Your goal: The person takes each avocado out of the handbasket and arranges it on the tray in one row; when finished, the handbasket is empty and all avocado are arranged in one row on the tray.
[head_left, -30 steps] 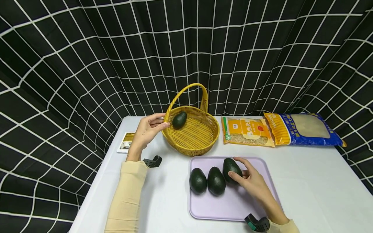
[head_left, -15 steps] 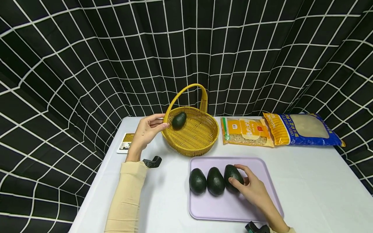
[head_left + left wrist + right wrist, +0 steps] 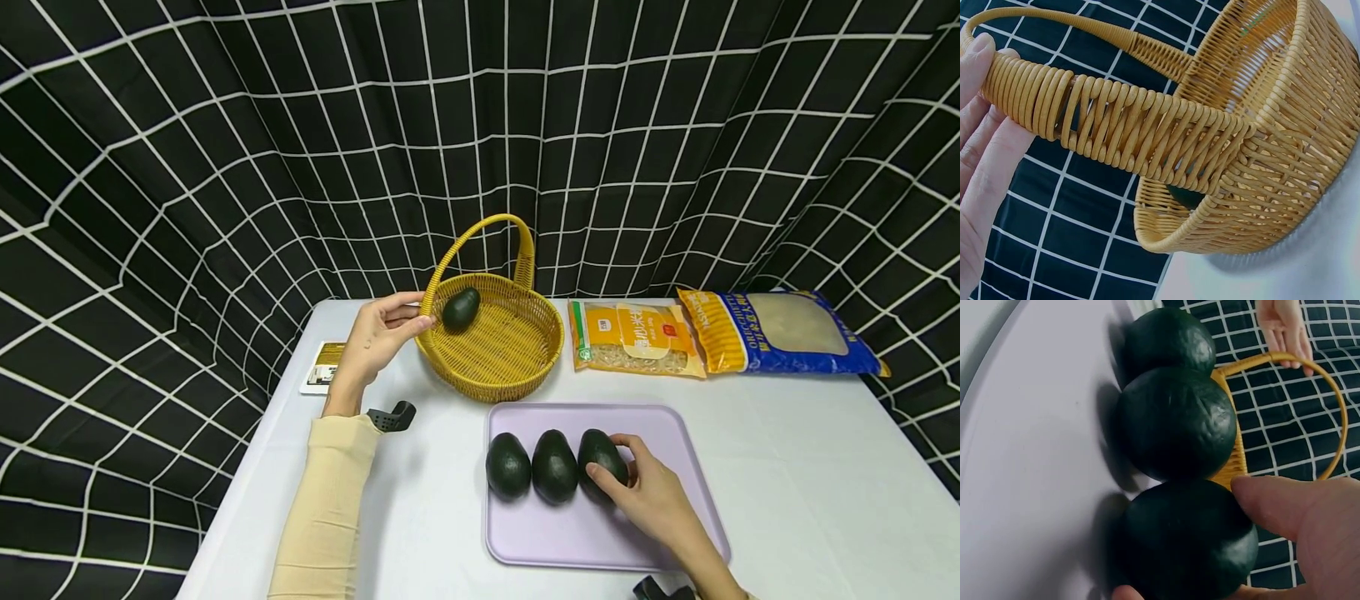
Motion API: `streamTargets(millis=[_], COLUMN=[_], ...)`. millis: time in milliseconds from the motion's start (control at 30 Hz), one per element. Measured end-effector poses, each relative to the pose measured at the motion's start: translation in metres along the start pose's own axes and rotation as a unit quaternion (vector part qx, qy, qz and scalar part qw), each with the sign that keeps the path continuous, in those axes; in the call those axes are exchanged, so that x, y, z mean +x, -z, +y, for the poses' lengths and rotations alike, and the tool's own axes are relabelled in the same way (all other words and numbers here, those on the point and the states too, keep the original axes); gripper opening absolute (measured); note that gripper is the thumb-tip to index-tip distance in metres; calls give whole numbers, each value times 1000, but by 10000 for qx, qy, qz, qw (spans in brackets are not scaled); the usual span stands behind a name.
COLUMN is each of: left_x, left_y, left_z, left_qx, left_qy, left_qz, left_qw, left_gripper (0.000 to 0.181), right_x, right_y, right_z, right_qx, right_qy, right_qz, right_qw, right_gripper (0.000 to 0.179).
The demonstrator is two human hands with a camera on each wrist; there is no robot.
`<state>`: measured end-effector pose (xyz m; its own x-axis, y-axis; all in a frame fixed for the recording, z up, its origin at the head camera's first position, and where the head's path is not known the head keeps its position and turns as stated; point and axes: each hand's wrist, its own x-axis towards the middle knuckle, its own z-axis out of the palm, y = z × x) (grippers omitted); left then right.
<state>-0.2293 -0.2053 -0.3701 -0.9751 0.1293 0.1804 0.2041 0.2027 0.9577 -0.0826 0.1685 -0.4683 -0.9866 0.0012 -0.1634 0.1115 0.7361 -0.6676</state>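
On the lilac tray (image 3: 585,542) three dark green avocados stand in a row. My right hand (image 3: 651,490) holds the rightmost avocado (image 3: 597,458), thumb on its near side and fingers round its right side. Beside it are the middle avocado (image 3: 555,468) and the left avocado (image 3: 508,468); in the right wrist view the held avocado (image 3: 1188,544) sits right against its neighbour (image 3: 1175,422). My left hand (image 3: 378,337) pinches the handle (image 3: 1029,94) of the yellow wicker basket (image 3: 498,387) between thumb and fingers. Another avocado (image 3: 461,309) lies inside the basket at its left.
Right of the basket lie an orange bag of pasta (image 3: 637,339) and a blue and yellow pasta bag (image 3: 787,333). A small printed card (image 3: 322,368) is partly behind the left wrist. A black gridded curtain (image 3: 480,125) encloses the white table (image 3: 427,517).
My right hand has drawn the rightmost avocado toward the near side of the tray, level with the other two. The left hand and the basket have stayed put.
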Motion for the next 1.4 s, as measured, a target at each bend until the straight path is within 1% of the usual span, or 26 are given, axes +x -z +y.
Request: streamTargets(millis=[100, 233, 467, 667, 767, 967, 1067, 1233, 1400], left_x=[0, 0, -1, -1, 0, 0, 0, 0, 0], left_y=[0, 0, -1, -1, -1, -1, -1, -1, -1], left_z=[0, 0, 1, -1, -1, -1, 0, 1, 1], left_qx=[3, 10, 3, 21, 1, -81, -111, -96, -104], left_qy=[-20, -53, -37, -15, -19, -79, -88, -56, -51], left_qz=[10, 1, -12, 0, 0, -3, -38, -48, -48], left_qw=[10000, 10000, 10000, 10000, 10000, 9999, 9999, 9999, 9999], left_gripper=[40, 41, 41, 42, 42, 41, 41, 41, 41], right_x=[-1, -3, -5, -5, -5, -2, 1, 8, 18], right_y=[1, 4, 5, 6, 7, 13, 18, 27, 36], right_z=[0, 0, 3, 2, 2, 2, 0, -6, -18], right_qx=[-95, -136, -227, -190, -209, -295, -307, -319, -295], right_qy=[199, 378, 399, 441, 547, 888, 1003, 1295, 1596], right_qz=[83, 89, -20, -72, 3, 384, 487, 596, 659], right_qw=[9997, 9992, 9989, 9988, 9983, 9949, 9933, 9893, 9845], right_gripper=[61, 61, 64, 64, 63, 57, 56, 55, 52])
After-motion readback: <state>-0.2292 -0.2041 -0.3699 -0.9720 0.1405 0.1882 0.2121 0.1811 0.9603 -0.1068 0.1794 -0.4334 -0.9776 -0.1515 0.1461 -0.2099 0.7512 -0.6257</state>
